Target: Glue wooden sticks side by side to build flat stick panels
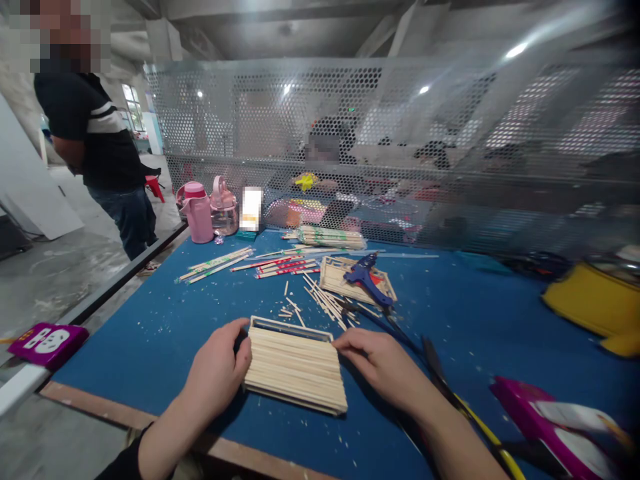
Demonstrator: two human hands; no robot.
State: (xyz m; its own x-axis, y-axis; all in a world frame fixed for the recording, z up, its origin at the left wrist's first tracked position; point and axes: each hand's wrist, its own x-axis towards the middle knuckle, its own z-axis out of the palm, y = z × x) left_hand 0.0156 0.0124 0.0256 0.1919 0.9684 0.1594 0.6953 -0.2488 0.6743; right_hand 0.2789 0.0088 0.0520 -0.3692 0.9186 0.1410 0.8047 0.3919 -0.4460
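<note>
A flat piece made of pale wooden sticks (pixel 297 367) laid side by side is before me, with an open narrow frame along its far edge. My left hand (pixel 220 360) grips its left end, thumb against the sticks. At the far right corner, the fingers of my right hand (pixel 375 360) are pinched together on the piece. Beyond it lie loose thin sticks (pixel 320 300) and short cut bits. A blue glue gun (pixel 367 277) rests on a second stick-built piece (pixel 333 275), its dark cord trailing toward my right forearm.
Wrapped stick bundles (pixel 333 238) and red-and-white stick packs (pixel 285 267) lie farther back. A pink jug (pixel 200 217) stands at the back left. Purple power strips (pixel 47 345) flank the table, and a yellow bag-like item (pixel 595 300) lies right. A perforated metal screen (pixel 240 120) rises behind; a person (pixel 95 133) stands left.
</note>
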